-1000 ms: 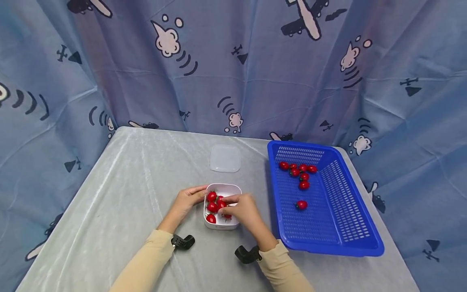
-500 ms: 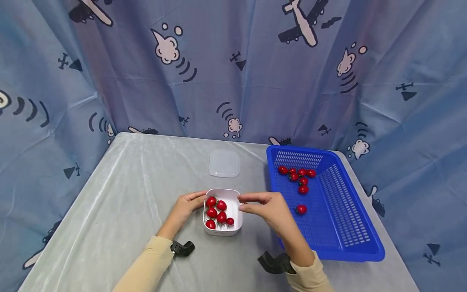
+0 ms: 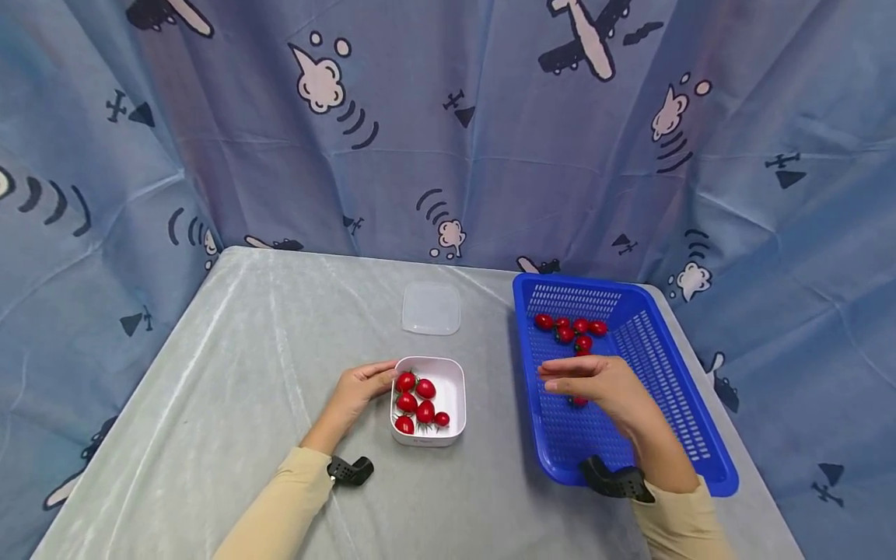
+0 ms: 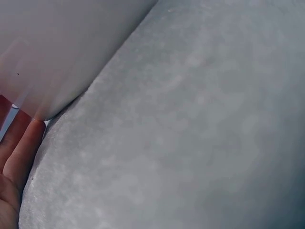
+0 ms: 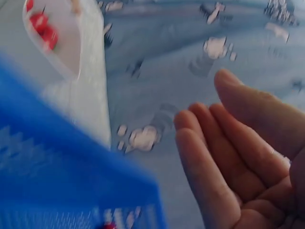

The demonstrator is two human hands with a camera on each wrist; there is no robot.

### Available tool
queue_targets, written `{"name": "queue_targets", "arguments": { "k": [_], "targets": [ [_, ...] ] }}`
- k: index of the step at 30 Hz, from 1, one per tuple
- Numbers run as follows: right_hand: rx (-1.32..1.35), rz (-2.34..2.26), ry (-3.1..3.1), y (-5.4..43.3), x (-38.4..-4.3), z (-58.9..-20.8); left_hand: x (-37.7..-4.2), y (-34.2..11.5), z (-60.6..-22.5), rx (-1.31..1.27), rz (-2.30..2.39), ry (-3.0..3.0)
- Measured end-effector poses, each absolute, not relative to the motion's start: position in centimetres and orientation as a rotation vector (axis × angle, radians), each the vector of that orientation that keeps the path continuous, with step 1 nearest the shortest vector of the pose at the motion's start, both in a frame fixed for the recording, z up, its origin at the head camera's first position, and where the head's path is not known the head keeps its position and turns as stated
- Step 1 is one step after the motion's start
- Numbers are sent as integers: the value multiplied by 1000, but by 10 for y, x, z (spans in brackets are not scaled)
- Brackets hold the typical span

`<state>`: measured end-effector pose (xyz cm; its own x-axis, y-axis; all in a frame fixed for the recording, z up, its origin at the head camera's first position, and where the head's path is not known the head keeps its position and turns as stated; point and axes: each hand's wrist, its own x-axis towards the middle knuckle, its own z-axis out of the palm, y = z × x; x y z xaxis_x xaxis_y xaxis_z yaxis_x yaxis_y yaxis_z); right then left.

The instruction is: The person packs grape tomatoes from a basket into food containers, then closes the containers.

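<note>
A white square box [image 3: 448, 381] stands on the table with several red cherry tomatoes [image 3: 425, 411] gathered in its left half. At the box's left side rests my left hand [image 3: 357, 393]; its straight fingers [image 4: 26, 148] lie against the outer wall in the left wrist view. Over the blue basket [image 3: 560, 459] hovers my right hand [image 3: 609, 389], fingers apart from the thumb and holding nothing. Several more tomatoes [image 3: 564, 335] lie in the basket, and the right hand partly covers some of them. The right wrist view shows that palm bare [image 5: 252, 195].
Behind the box a clear square lid [image 3: 431, 308] lies flat on the grey-white table covering [image 3: 280, 327]. A blue patterned curtain [image 3: 406, 140] hangs along the table's back edge. The basket's raised rim stands near the table's right edge.
My right hand let go of a small tomato inside the box, then moved out to the right, over the basket. The left hand has stayed at the box.
</note>
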<state>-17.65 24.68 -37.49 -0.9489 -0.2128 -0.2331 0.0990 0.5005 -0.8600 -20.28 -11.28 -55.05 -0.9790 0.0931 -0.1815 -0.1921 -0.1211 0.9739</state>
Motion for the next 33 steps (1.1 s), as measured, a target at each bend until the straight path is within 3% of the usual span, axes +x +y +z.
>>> {"name": "queue_targets", "arguments": {
  "k": [16, 33],
  "targets": [
    [13, -1261, 2361, 323, -215, -416, -204, -113, -549, -127, 2242, 1902],
    [-52, -1183, 2334, 347, -236, -443, -202, -110, -549, -125, 2281, 1878]
  ]
}}
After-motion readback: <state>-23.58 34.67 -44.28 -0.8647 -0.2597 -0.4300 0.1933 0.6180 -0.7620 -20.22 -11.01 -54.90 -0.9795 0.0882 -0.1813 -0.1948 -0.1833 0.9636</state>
